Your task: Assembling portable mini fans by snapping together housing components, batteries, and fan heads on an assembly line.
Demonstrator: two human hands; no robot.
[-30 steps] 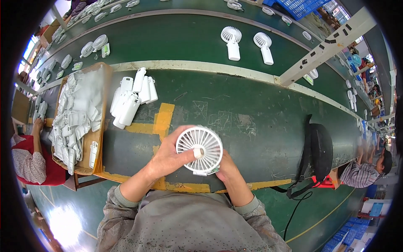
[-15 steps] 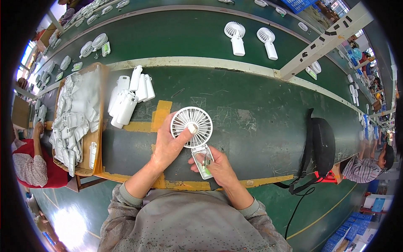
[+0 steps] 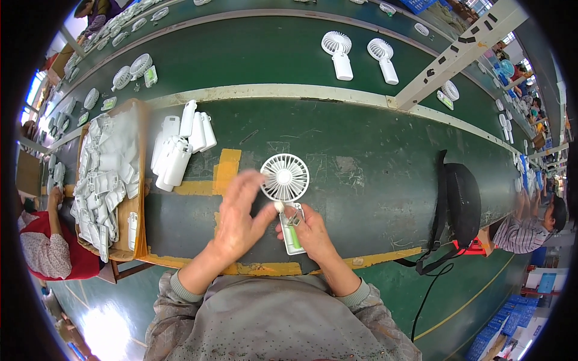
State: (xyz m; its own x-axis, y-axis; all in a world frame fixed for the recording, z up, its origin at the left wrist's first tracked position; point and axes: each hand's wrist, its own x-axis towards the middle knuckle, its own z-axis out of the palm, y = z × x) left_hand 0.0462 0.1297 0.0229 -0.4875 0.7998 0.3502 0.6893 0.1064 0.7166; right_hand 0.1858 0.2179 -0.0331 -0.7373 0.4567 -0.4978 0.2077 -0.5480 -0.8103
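A white handheld fan (image 3: 284, 177) points away from me, its round grille at the far end. Its handle is uncovered and shows a green battery (image 3: 292, 237) and some wires. My right hand (image 3: 315, 234) grips that handle from the right, with the thumb over the inner parts. My left hand (image 3: 238, 222) is just left of the fan, fingers stretched and somewhat blurred. A white cover is on its thumb tip, close to the joint between grille and handle. I see nothing held in that hand.
Loose white handle covers (image 3: 177, 159) lie in a pile at the left. Beside them a cardboard box (image 3: 139, 198) holds many white plastic parts. A black bag (image 3: 462, 207) rests on the right. Beyond a metal rail (image 3: 289, 91), several fans lie on a green belt (image 3: 241, 54).
My left hand has come off the grille and shifted nearer to me, its thumb now by the joint. The right hand still holds the fan, whose handle stands more upright in view.
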